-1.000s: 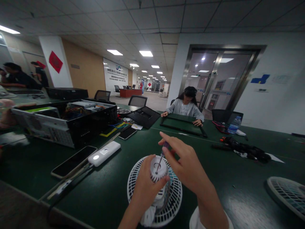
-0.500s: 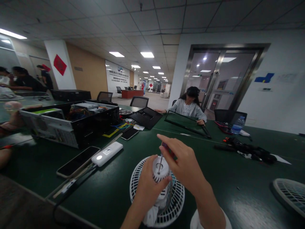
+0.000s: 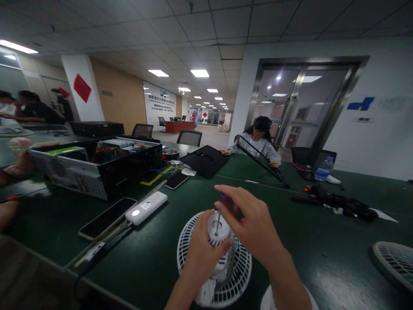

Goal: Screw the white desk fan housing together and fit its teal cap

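Note:
A white fan (image 3: 244, 275) lies grille-down on the green table, its motor housing (image 3: 220, 234) facing up. My left hand (image 3: 204, 249) is wrapped round that housing, thumb on the near side and fingers on the left. In my right hand (image 3: 248, 213) is a screwdriver (image 3: 218, 224), its purple handle pinched between thumb and fingers. The thin shaft slants down to a hole in the top of the housing. Whether a screw sits in the hole I cannot tell.
To the left lie a phone (image 3: 108, 218), a white power bank (image 3: 146, 208) with a cable, and an opened computer case (image 3: 97, 168). Another grille (image 3: 395, 262) is at the right edge. Across the table a person (image 3: 260, 144) holds a black frame (image 3: 263, 161).
My hands keep their places on the fan and screwdriver, with the right fingers slightly shifted round the handle. Across the table, the person's black frame has tilted more upright.

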`<state>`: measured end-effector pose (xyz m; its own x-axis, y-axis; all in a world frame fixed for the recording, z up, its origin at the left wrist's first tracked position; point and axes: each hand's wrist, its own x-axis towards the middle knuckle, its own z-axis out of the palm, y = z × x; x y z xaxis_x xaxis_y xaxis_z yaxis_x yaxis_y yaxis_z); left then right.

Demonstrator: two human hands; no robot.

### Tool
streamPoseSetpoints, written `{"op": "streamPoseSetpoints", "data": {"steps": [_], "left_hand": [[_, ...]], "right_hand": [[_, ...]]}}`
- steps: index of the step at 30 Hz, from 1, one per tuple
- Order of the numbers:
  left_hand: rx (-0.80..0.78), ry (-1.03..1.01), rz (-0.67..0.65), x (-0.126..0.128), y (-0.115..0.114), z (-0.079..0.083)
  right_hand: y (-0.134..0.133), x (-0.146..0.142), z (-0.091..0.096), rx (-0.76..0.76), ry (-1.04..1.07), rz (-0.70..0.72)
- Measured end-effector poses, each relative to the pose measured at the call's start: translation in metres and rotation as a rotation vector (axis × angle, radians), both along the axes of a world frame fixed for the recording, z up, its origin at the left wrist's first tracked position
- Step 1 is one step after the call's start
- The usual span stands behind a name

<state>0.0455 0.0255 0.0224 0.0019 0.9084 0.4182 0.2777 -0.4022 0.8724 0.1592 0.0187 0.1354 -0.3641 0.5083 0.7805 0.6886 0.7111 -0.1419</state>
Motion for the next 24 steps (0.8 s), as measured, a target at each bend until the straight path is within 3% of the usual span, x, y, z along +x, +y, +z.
{"op": "streamPoseSetpoints", "data": {"steps": [4, 9, 12, 18, 24], "left_hand": [[-0.020, 0.022, 0.009, -0.003, -0.001, 0.001], [-0.017, 0.029, -0.005, -0.008, -0.006, 0.004], [-0.003, 0.021, -0.002, -0.010, -0.008, 0.004], [-0.001, 0.012, 0.006, -0.011, -0.007, 0.004], [-0.011, -0.009, -0.014, -0.016, -0.009, 0.006]], "right_hand": [[0.007, -0.007, -0.006, 0.084, 0.029, -0.055], [0.001, -0.007, -0.002, -0.061, 0.058, 0.132], [-0.003, -0.007, 0.000, -0.059, 0.077, 0.212], [0.000, -0.017, -0.005, 0.114, 0.079, 0.081], [-0.003, -0.017, -0.004, -0.004, 0.072, 0.217]]}}
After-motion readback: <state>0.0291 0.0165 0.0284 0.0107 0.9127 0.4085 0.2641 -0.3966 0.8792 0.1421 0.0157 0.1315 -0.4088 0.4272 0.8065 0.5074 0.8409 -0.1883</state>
